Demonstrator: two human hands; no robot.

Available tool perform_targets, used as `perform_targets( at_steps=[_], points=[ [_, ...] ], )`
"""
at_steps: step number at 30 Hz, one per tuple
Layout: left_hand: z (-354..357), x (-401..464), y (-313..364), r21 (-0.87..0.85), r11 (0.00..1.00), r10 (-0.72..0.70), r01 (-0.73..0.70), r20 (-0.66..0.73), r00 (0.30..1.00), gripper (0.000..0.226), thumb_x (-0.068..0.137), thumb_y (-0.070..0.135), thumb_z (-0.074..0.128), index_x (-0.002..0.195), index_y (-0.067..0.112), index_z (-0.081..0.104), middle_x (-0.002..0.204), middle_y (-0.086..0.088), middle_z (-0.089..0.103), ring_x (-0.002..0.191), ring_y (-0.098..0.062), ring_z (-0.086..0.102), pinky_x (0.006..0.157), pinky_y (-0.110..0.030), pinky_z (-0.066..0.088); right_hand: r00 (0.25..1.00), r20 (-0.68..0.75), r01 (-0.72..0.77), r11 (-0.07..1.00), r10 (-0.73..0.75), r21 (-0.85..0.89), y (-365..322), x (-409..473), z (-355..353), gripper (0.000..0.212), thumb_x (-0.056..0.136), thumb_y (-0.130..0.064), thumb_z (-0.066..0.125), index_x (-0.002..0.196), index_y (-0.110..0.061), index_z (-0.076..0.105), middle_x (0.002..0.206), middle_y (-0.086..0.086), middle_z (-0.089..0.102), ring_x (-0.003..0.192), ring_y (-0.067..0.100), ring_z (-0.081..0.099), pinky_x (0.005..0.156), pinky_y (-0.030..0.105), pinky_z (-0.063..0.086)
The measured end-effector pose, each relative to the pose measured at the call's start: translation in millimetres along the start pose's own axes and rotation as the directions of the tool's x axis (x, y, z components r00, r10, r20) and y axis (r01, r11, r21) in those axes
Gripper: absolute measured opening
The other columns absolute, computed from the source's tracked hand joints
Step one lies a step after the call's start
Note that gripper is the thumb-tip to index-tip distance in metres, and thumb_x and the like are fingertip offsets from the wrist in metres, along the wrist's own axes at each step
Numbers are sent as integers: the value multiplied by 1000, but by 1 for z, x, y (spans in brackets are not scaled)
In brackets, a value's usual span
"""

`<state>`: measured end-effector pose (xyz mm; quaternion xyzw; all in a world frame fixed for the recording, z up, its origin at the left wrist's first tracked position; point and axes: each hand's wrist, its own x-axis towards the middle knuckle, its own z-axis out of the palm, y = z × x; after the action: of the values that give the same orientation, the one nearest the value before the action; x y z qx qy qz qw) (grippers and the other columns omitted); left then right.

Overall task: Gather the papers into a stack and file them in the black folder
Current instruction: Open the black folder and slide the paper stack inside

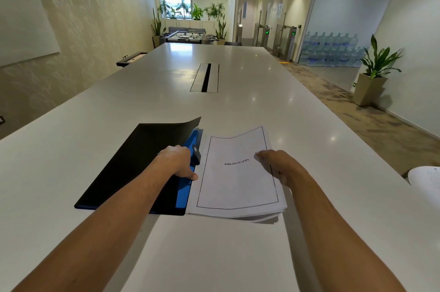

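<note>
Beside the open black folder (133,163), papers (238,177) lie lengthwise away from viewer.

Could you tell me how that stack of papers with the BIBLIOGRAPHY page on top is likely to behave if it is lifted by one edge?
The stack of papers would probably flop: its top sheet already curls up at the far edge. The loose sheets look uneven at the near corner, so they may fan or slide apart. The right hand resting on it likely helps keep it together.

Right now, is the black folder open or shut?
Open. The black folder has its cover laid out to the left, the blue spine strip is exposed, and the paper stack lies uncovered on the right.
</note>
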<state>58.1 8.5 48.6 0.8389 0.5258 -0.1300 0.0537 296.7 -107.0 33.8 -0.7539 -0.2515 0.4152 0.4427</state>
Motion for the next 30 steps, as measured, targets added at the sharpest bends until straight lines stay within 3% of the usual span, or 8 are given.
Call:
perform_targets(
  at_steps=[5,7,12,15,19,22,26,30],
  points=[
    [0,-1,-1,-17,1000,7,-7,-1,1000,62,80,54,69,120,11,50,103,-6,57,86,-17,58,78,-29,52,999,18,38,998,-38,-43,0,-6,4,50,95,-8,56,139,7,38,128,21,57,100,24,60,63,23,46],
    [-1,-2,-2,-27,1000,10,-10,-9,1000,62,79,54,69,119,11,50,104,-7,58,85,-16,59,76,-28,51,998,19,54,991,-52,-125,4,-4,5,53,95,-6,53,141,4,31,125,19,53,105,27,56,73,30,50],
    [-2,-4,-4,-65,998,14,-15,-13,1000,63,76,56,71,115,12,50,100,-6,59,83,-16,61,71,-26,52,991,12,130,956,-131,-263,1,-8,5,35,88,-3,52,122,-3,43,112,18,56,104,33,60,88,46,54],
    [-6,-6,-9,-99,995,23,-24,-9,1000,61,78,55,70,116,12,50,103,-6,59,87,-17,62,72,-25,52,979,8,202,973,-202,-108,-2,-10,3,32,89,2,49,119,-10,47,104,16,58,82,26,60,74,38,58],
    [-12,-10,-18,-156,988,4,-12,-51,999,37,91,25,61,123,11,50,108,-7,58,84,-14,58,64,-22,46,956,-60,290,955,-286,67,-15,-14,-8,32,92,5,49,118,-13,48,100,18,61,63,19,56,51,25,49],
    [-21,-12,-19,-166,986,-6,-14,-120,993,26,93,15,53,118,9,54,102,-6,55,71,-11,52,61,-22,45,927,-114,369,922,-357,114,-31,-20,-15,41,92,4,50,129,-14,44,105,17,63,65,20,58,56,28,50],
    [-34,-15,-20,-163,987,-12,-12,-144,990,31,92,15,53,122,10,54,109,-7,52,71,-11,51,57,-21,42,918,-132,394,896,-374,206,-46,-28,-10,59,95,5,47,145,-21,31,89,2,54,72,25,55,70,36,46],
    [-42,-19,-13,-159,987,-20,-3,-143,990,31,91,17,56,121,10,55,114,-9,56,77,-14,56,54,-20,37,915,-93,401,909,-392,116,-51,-28,12,61,94,0,49,147,-22,28,111,16,62,72,23,60,58,30,49]
  ],
)
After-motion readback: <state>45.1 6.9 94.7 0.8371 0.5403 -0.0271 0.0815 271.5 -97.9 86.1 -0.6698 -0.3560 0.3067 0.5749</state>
